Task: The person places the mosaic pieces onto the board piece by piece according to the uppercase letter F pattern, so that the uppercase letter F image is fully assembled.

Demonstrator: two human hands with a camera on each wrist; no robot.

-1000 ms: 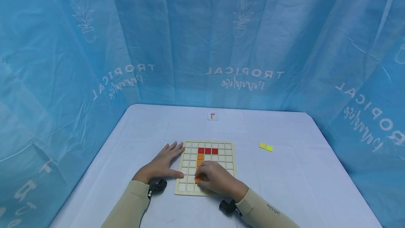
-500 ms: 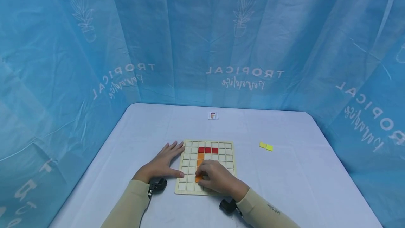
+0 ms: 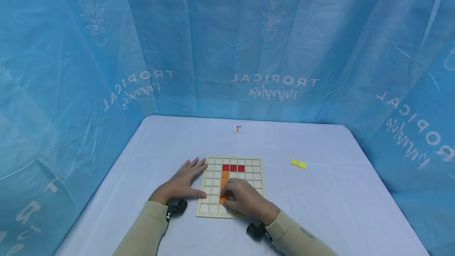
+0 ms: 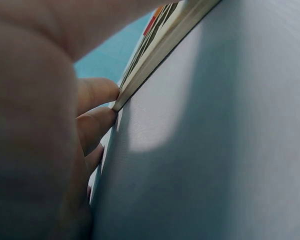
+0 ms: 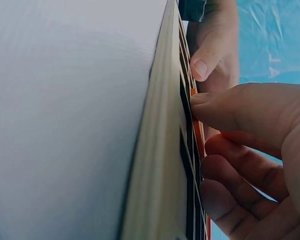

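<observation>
A pale wooden grid board [image 3: 209, 198] lies on the table in the head view. Across its upper part runs a row of red square tiles [image 3: 233, 168], and a column of orange tiles [image 3: 225, 174] goes down from the row's left end. Over the lower part of the board, my right hand [image 3: 245, 196] pinches an orange tile [image 3: 223, 199] at the column's bottom; the right wrist view shows thumb and fingertips at its edges, low against the board. My left hand [image 3: 183, 183] lies with spread fingers, its thumb and fingertips touching the board's left edge.
Two yellow tiles [image 3: 298, 163] lie on the white table [image 3: 327, 196], right of the board. A small printed card [image 3: 239, 129] with a coloured grid pattern sits near the far edge. Blue printed curtains [image 3: 213, 50] hang around the table.
My right hand has shifted very slightly, staying at the same orange tile. The left hand keeps its place at the board's edge.
</observation>
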